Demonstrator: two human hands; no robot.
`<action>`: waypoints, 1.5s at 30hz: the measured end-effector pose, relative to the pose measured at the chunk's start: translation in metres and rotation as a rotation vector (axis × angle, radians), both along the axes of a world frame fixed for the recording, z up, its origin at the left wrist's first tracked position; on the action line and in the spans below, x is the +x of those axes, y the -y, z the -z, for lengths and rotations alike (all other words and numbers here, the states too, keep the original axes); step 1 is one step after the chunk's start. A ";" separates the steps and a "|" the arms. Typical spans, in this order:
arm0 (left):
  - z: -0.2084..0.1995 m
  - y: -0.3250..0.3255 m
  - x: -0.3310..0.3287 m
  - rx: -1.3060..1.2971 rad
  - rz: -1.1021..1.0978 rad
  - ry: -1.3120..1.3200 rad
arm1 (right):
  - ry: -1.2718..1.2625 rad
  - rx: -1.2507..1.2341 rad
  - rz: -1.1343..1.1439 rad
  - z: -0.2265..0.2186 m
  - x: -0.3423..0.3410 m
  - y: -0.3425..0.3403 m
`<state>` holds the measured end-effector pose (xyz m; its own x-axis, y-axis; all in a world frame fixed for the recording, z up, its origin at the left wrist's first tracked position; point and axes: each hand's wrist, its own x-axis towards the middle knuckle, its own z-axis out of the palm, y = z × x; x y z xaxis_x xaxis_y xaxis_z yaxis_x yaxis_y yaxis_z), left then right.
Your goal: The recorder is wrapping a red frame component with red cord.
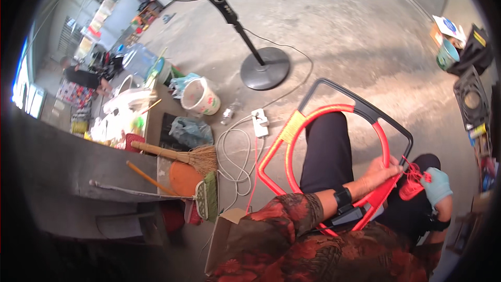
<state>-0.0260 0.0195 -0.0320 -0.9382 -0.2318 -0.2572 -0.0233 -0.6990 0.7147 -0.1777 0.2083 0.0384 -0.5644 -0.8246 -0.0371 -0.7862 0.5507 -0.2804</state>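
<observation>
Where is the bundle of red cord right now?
In the head view, the red cord is toward the lower right, between the left hand and the gloved right hand.

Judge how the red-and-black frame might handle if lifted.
The frame is probably stiff: its outline shows crisp, angled corners. It is likely light for its size, being slim bars around open gaps. Those corners should also hinder rolling.
</observation>
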 end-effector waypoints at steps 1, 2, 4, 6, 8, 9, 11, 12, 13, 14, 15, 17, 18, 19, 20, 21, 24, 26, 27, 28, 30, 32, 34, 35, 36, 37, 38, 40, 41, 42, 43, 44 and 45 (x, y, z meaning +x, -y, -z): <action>-0.003 0.000 0.001 0.008 -0.014 -0.004 | 0.244 -0.002 0.210 0.004 -0.015 -0.006; 0.000 0.000 0.000 -0.001 -0.038 -0.028 | 0.578 -0.275 0.301 0.021 -0.036 -0.024; 0.002 0.001 -0.001 -0.009 -0.077 -0.048 | 0.981 -0.744 0.351 0.049 -0.076 -0.053; 0.005 -0.003 -0.006 -0.003 -0.044 0.007 | 1.145 -1.051 0.376 0.059 -0.087 -0.070; 0.008 -0.004 -0.010 0.015 -0.033 -0.009 | 1.252 -1.608 0.663 0.037 -0.069 -0.054; 0.010 -0.008 -0.013 0.032 -0.023 -0.019 | 1.532 -1.563 0.434 0.024 -0.055 -0.045; -0.006 0.002 -0.009 -0.154 -0.016 0.080 | 1.749 -1.463 0.274 0.009 -0.049 -0.043; -0.005 0.010 -0.006 -0.262 -0.001 0.158 | 1.798 -1.392 0.450 0.001 -0.037 -0.029; -0.013 0.018 -0.003 -0.320 0.016 0.240 | 1.693 -1.164 0.352 0.001 -0.030 -0.019; -0.008 0.021 -0.001 -0.314 -0.026 0.272 | 1.578 -1.138 0.710 0.011 -0.020 -0.002; -0.008 0.027 0.008 -0.266 -0.108 0.289 | 1.444 -0.985 0.501 0.014 -0.002 0.037; -0.031 0.031 0.012 -0.117 -0.084 0.221 | 1.402 -0.698 0.509 0.015 0.020 0.056; -0.037 0.032 0.009 -0.143 -0.100 0.273 | 1.448 -0.677 0.552 0.020 0.033 0.067; -0.030 0.033 0.011 -0.110 -0.098 0.200 | 1.405 -0.611 0.530 0.015 0.049 0.079; -0.028 0.031 0.009 -0.067 -0.093 0.165 | 1.451 -0.540 0.551 0.018 0.057 0.082; -0.026 0.029 0.008 -0.026 -0.095 0.133 | 1.417 -0.451 0.472 0.026 0.059 0.079; -0.027 0.027 0.005 -0.070 -0.088 0.150 | 1.346 -0.320 0.367 0.035 0.052 0.060; -0.030 0.028 0.006 -0.085 -0.075 0.169 | 1.349 -0.301 0.359 0.030 0.042 0.043; -0.033 0.028 0.006 -0.099 -0.062 0.184 | 1.350 -0.290 0.354 0.029 0.039 0.037; -0.040 0.025 0.003 -0.057 -0.083 0.218 | 1.389 -0.438 0.351 0.030 0.037 0.034; -0.040 0.025 0.005 -0.048 -0.044 0.230 | 1.423 -0.589 0.348 0.037 0.033 0.033; -0.037 0.026 0.006 -0.041 0.003 0.242 | 1.773 -1.084 0.351 0.044 0.035 0.046; -0.029 0.025 0.005 0.020 -0.006 0.143 | 1.983 -1.203 0.400 0.033 0.042 0.060; -0.028 0.026 0.005 0.018 -0.004 0.144 | 1.993 -1.268 0.419 0.027 0.045 0.067; -0.026 0.026 0.006 0.045 -0.004 0.131 | 1.993 -1.270 0.419 0.036 0.042 0.069; -0.027 0.026 0.005 0.074 -0.002 0.114 | 2.047 -1.254 0.305 0.051 0.036 0.069; -0.028 0.025 0.004 0.075 0.000 0.114 | 2.103 -1.234 0.191 0.060 0.032 0.070; -0.030 0.023 0.004 0.078 -0.029 0.191 | 2.079 -1.166 0.252 0.060 0.031 0.071; -0.032 0.023 0.004 0.080 -0.029 0.193 | 2.056 -1.096 0.308 0.054 0.032 0.075; -0.034 0.024 0.004 0.068 -0.019 0.201 | 1.873 -1.013 0.573 0.047 0.042 0.077; -0.035 0.024 0.005 0.057 -0.008 0.211 | 1.873 -1.010 0.577 0.039 0.046 0.079; -0.034 0.023 0.005 0.060 -0.008 0.214 | 1.686 -0.815 0.565 0.034 0.048 0.081; -0.034 0.022 0.005 0.062 -0.031 0.205 | 1.495 -0.625 0.546 0.032 0.050 0.082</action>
<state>-0.0209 -0.0027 0.0019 -0.8575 -0.2371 -0.4565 -0.1416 -0.7444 0.6526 -0.1274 0.1264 0.0064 -0.5414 -0.6555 -0.5266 0.5696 0.1747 -0.8031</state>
